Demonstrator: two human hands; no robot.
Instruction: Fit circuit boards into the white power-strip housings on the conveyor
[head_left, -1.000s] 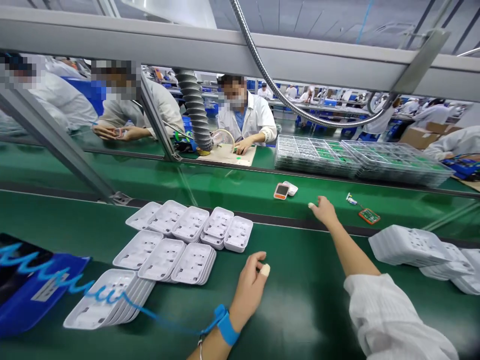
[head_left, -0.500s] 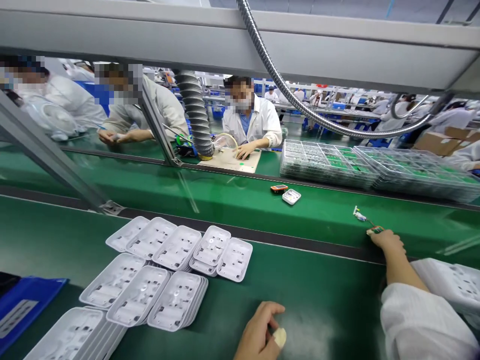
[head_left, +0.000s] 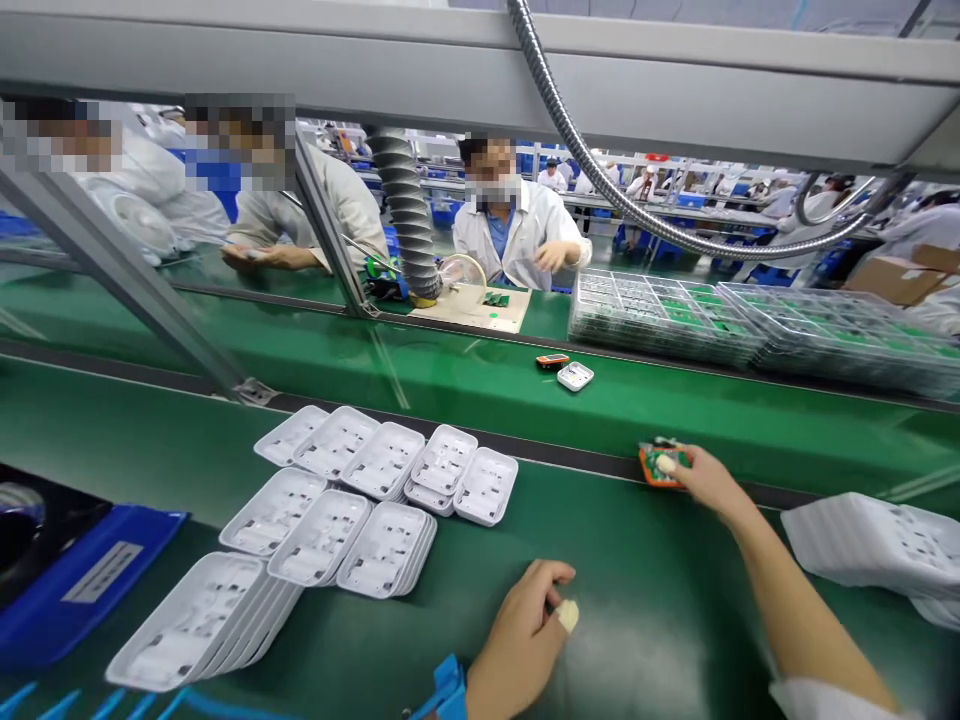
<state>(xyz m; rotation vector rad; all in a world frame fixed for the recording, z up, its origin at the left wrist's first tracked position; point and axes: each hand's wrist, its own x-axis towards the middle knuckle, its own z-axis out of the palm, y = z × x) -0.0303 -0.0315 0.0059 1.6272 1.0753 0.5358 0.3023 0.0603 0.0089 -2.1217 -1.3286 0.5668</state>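
Note:
My right hand [head_left: 694,475] reaches over the dark strip along the conveyor's near edge. It is closed on a circuit board [head_left: 651,470], green with an orange edge, pinched between thumb and fingers. Above the green work surface, my left hand [head_left: 525,635] holds nothing, its thumb and index finger apart. A pale finger cot covers that thumb, and a blue wrist strap [head_left: 450,690] is on the wrist. To its left lie several stacks of white plastic housings [head_left: 386,545] with their insides facing up.
On the green conveyor [head_left: 450,375] rest an orange-edged device [head_left: 553,361] and a small white housing [head_left: 576,377]. More white housings [head_left: 862,540] are stacked at right. Clear trays [head_left: 667,320] stand beyond. A blue bin [head_left: 90,590] sits at left. Co-workers [head_left: 517,235] sit across the line.
My right hand has moved left and nearer with the circuit board, off the belt. My left hand keeps much the same pose. The co-worker opposite has raised a hand from the board.

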